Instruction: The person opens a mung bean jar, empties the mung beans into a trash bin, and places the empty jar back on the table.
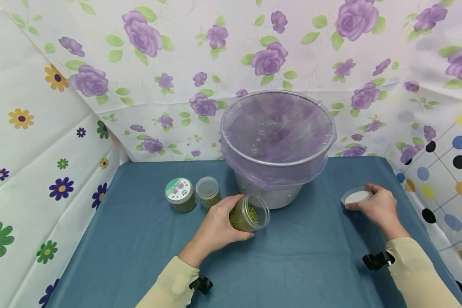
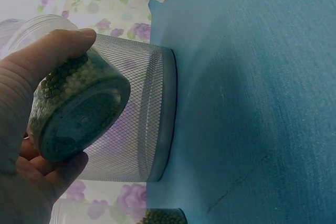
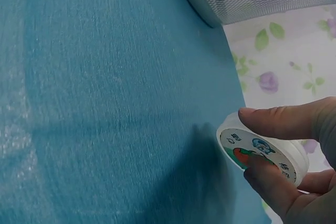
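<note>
My left hand (image 1: 219, 226) grips a clear plastic jar (image 1: 240, 217) of small green beans, probably mung beans, tilted with its uncovered mouth toward the right. In the left wrist view the jar's round base (image 2: 84, 119) faces the camera, with the thumb on one side and fingers on the other. Over at the right, my right hand (image 1: 381, 209) pinches a round lid (image 1: 357, 196), its white inside facing up in the head view. Its printed underside label (image 3: 257, 153) shows in the right wrist view. The lid is held just above the cloth.
A mesh bin (image 1: 267, 192) lined with a purple bag (image 1: 277, 128) stands at the back, just beyond the left hand. Left of it are a jar with a printed lid (image 1: 180, 194) and a smaller clear jar (image 1: 208, 194) holding green beans. Blue cloth (image 1: 292, 265) covers the table.
</note>
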Demonstrator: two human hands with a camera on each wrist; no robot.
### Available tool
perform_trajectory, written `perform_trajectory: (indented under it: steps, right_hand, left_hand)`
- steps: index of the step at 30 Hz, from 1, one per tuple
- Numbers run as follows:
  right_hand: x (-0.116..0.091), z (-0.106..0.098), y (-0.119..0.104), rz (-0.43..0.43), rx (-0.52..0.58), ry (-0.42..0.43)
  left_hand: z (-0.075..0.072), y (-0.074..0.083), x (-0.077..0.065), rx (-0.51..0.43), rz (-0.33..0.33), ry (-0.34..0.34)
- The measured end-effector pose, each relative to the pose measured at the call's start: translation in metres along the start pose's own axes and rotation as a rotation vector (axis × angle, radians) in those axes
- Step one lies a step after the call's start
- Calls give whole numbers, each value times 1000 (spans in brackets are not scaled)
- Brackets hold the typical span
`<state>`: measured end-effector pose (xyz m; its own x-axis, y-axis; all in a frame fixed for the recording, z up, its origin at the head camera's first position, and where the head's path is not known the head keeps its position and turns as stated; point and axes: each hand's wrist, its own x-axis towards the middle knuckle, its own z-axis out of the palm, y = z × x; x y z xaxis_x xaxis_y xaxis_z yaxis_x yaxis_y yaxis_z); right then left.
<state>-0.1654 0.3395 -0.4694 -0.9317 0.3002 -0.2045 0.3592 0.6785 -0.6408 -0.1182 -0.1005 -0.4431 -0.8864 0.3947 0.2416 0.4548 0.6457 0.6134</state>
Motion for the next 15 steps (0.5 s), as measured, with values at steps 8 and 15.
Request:
perform_trajectory:
  steps: [8, 15]
  right_hand:
    - [1, -4, 6, 38, -52, 30]
    - [4, -5, 10, 42, -66, 29]
  left_hand:
    - [1, -1, 0, -5, -1, -3]
    - [1, -1, -1, -3, -7, 2]
